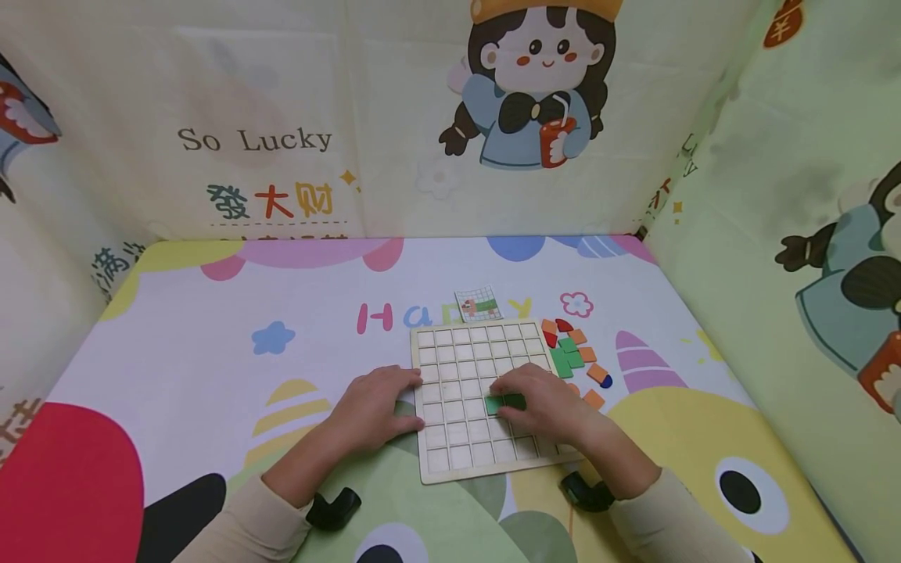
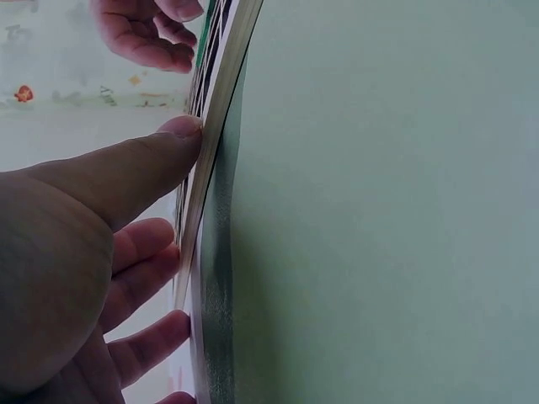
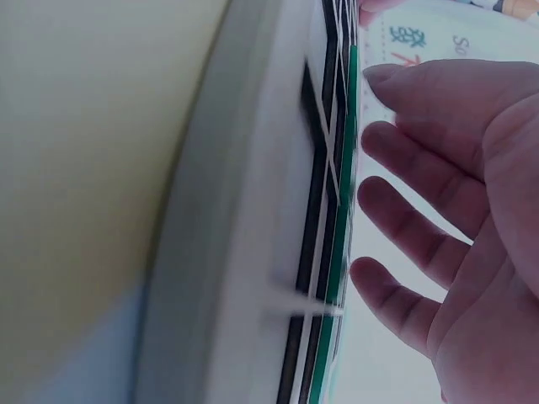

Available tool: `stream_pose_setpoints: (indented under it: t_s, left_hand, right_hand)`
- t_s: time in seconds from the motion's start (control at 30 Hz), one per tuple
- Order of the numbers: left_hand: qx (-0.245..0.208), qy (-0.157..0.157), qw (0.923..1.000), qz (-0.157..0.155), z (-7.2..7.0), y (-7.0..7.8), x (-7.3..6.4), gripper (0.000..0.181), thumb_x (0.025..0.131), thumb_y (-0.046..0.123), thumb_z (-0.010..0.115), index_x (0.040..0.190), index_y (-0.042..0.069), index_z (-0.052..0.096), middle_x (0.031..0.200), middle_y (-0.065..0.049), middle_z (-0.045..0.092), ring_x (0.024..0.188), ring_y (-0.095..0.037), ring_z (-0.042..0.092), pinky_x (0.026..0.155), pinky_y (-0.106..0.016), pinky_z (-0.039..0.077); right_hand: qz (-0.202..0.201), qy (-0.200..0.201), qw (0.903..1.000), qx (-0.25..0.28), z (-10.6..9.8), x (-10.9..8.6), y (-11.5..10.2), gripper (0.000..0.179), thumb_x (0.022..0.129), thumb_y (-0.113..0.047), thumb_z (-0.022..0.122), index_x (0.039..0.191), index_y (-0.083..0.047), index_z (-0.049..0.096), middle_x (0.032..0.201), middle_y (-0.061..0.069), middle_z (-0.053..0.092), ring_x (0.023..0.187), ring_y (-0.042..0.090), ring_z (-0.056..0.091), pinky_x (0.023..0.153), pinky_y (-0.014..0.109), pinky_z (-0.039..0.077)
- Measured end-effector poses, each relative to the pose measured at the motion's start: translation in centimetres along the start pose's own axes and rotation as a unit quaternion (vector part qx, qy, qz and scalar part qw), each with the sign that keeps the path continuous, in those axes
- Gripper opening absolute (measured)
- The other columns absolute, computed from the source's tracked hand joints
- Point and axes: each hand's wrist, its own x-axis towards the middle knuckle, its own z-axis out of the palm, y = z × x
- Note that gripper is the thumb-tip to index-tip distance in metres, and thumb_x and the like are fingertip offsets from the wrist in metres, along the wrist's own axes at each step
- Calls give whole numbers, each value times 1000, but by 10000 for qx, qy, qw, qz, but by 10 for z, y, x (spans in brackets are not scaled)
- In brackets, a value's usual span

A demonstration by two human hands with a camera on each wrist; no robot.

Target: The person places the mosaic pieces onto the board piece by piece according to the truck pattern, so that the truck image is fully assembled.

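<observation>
A pale wooden grid board (image 1: pixel 446 418) lies flat on the table. My left hand (image 1: pixel 376 403) touches the board's left edge with thumb and fingertips; in the left wrist view the thumb (image 2: pixel 143 164) is extended against the rim. My right hand (image 1: pixel 545 400) is over the right half of the board, thumb and fingers apart around green pieces (image 1: pixel 495 404) set in the grid. From the right wrist, the fingers (image 3: pixel 421 168) look relaxed beside the green strip (image 3: pixel 344 160), with nothing held. The palm hides part of the grid.
Loose green pieces (image 1: pixel 561 362), orange squares (image 1: pixel 587 355) and red and blue curved pieces lie right of the board. A small pattern card (image 1: pixel 479 304) sits behind it. The table (image 1: pixel 190 328) has a printed cover, with printed cloth walls (image 1: pixel 394 94) around it.
</observation>
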Motion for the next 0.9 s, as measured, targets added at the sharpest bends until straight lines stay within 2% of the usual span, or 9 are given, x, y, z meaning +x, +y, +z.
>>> stream_pose_setpoints:
  t_s: [0.4, 0.63, 0.9]
  left_hand:
    - [41, 47, 10000, 8, 2, 0, 0, 54, 82, 28, 83, 128, 8, 64, 135, -5, 60, 127, -30, 52, 103, -51, 41]
    - [44, 43, 10000, -37, 2, 1, 0, 54, 81, 28, 84, 128, 8, 64, 133, -5, 61, 126, -30, 52, 103, -51, 41]
    - [-2, 26, 10000, -35, 3, 0, 0, 54, 82, 28, 84, 128, 7, 64, 133, -5, 61, 127, -31, 51, 103, -51, 40]
  right_hand:
    - [530, 342, 9979, 128, -18, -12, 14, 33, 89, -17, 76, 121, -9, 69, 121, 6, 66, 118, 31, 57, 98, 51, 47]
    - [820, 751, 9936, 216, -30, -20, 27, 33, 89, -12, 75, 120, -4, 69, 120, 11, 67, 114, 35, 59, 94, 53, 49]
    - [1385, 910, 9860, 196, -38, -31, 41, 37, 88, -13, 75, 123, -5, 69, 123, 16, 64, 111, 36, 58, 89, 54, 52]
